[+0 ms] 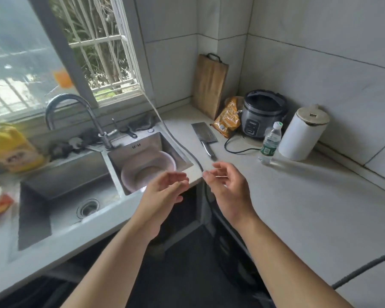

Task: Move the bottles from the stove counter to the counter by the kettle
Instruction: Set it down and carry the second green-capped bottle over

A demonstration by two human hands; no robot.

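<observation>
I see a pale stone counter (298, 207) wrapping a tiled corner. The rice cooker (262, 114) stands at the back. Just left of it lies an orange snack bag (228, 118), and further left a cleaver (203, 135) lies flat. A wooden cutting board (209, 85) leans on the wall behind. Right of the cooker stands a white kettle (302, 134), with a water bottle (270, 143) upright in front.

One clear plastic water bottle (270, 143) in view. Upright on pale counter (298, 196), cap on: white, with a touch of green. Green label band around lower body. Stands just beside white kettle (302, 134), on its left, in front of grey rice cooker (261, 114). Untouched; nothing holds it
</observation>
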